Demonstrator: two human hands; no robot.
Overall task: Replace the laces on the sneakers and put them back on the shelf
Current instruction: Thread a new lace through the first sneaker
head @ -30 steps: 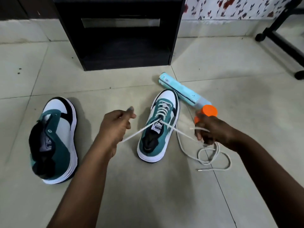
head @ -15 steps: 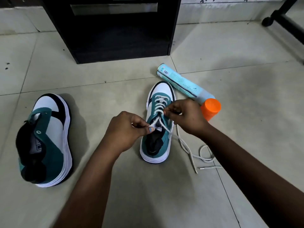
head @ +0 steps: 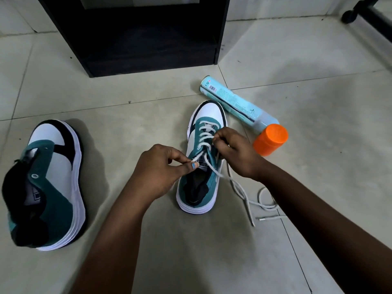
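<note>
A teal, white and black sneaker (head: 209,115) stands upright on the tiled floor in the middle, with a white lace (head: 206,134) threaded through its lower eyelets. My left hand (head: 159,172) pinches one lace end just left of the tongue. My right hand (head: 235,151) pinches the lace at the right-side eyelets. The loose lace tail (head: 246,200) trails over the floor to the right. A second matching sneaker (head: 53,179), without a lace, lies on its side at the left.
A black shelf unit (head: 137,35) stands at the back, its lowest bay open. A light-blue spray can (head: 235,102) with an orange cap (head: 270,140) lies right of the sneaker. A black wheeled stand leg (head: 369,13) crosses the top right corner.
A second ago both hands pulled the lace ends taut, wide apart. They have since come together over the sneaker, right hand at the eyelets, left near the tongue. The view has tilted down.
</note>
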